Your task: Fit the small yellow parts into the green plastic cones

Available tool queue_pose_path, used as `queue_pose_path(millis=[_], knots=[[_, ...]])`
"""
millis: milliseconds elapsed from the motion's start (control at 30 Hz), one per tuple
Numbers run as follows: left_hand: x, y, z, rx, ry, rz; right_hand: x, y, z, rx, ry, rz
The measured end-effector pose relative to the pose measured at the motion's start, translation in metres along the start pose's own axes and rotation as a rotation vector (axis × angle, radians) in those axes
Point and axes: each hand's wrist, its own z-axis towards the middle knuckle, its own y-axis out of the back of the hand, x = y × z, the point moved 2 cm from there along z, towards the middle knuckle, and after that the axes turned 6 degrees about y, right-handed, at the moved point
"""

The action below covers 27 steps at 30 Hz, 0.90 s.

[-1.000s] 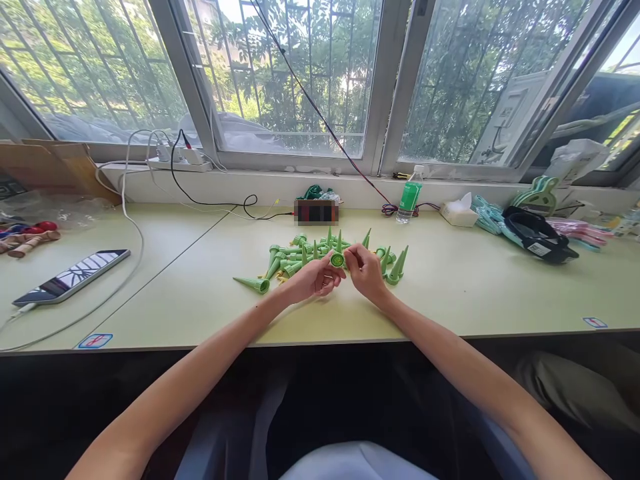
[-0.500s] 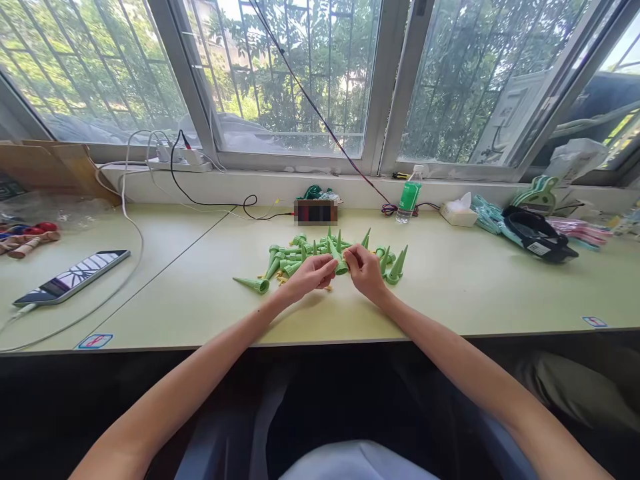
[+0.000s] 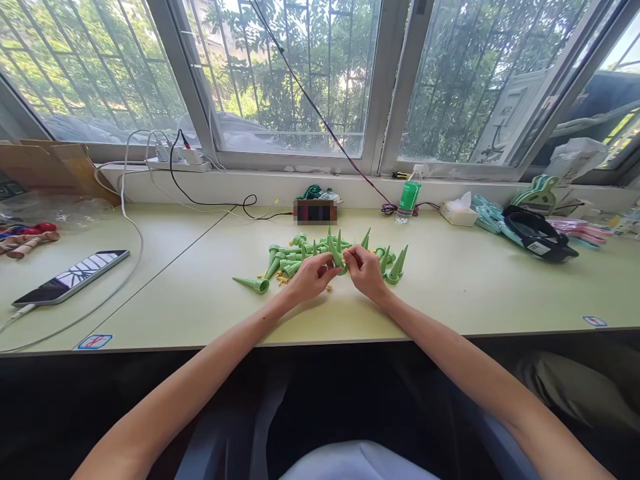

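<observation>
A heap of green plastic cone spikes [image 3: 300, 257] lies on the pale green table [image 3: 450, 293], with small yellow bits [image 3: 281, 280] among them. My left hand [image 3: 313, 277] is closed round one green cone [image 3: 338, 257], its tip pointing up and away. My right hand [image 3: 365, 270] pinches at the wide end of that same cone. One lone cone [image 3: 253, 284] lies on its side left of the heap. Two cones [image 3: 397, 267] stand right of my right hand.
A phone [image 3: 73, 275] on a white cable lies at the left. A green bottle [image 3: 410, 195], a tissue box [image 3: 457, 211] and a black device [image 3: 535, 233] sit at the back right. A power strip [image 3: 180, 155] with cables rests on the sill.
The cone has turned in my hands: a second ago its round open end faced me, now its tip points up and away. Both hands stay at the same spot.
</observation>
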Motion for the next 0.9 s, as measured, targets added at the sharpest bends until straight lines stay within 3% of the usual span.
queue_pose_path(millis=[367, 900], knots=[[-0.005, 0.003, 0.002, -0.044, 0.058, -0.097, 0.004, -0.003, 0.0, 0.071, -0.011, 0.083], [0.007, 0.004, 0.001, -0.009, 0.074, -0.088, -0.001, -0.006, -0.004, 0.149, -0.008, 0.118]])
